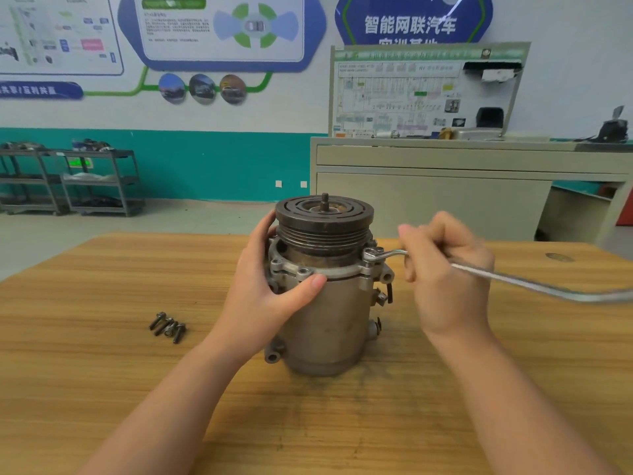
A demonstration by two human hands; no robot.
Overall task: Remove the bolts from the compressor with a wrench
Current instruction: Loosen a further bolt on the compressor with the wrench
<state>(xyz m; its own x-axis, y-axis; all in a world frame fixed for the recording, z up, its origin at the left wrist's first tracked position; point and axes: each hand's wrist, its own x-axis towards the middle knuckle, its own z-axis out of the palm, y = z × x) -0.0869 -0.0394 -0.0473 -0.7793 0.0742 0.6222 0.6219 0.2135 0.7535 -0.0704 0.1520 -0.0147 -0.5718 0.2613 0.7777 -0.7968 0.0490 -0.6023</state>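
1. The person's left hand (pixel 270 286) is wrapping around the side of the upright compressor (pixel 325 303), thumb lying across its front and fingers reaching behind.
2. The right hand (pixel 445 272) is curling around the shank of the wrench (pixel 513 279), knuckles raised, just right of the compressor.
3. Both bare forearms are reaching in from the lower edge, angling toward each other.

compressor (pixel 325 313) standing upright on wooden table (pixel 102 371). left hand (pixel 270 296) gripping its flange side, right hand (pixel 445 272) holding wrench (pixel 513 279), ring end sitting on flange bolt (pixel 371 252). loose bolts (pixel 168 327) lying left.
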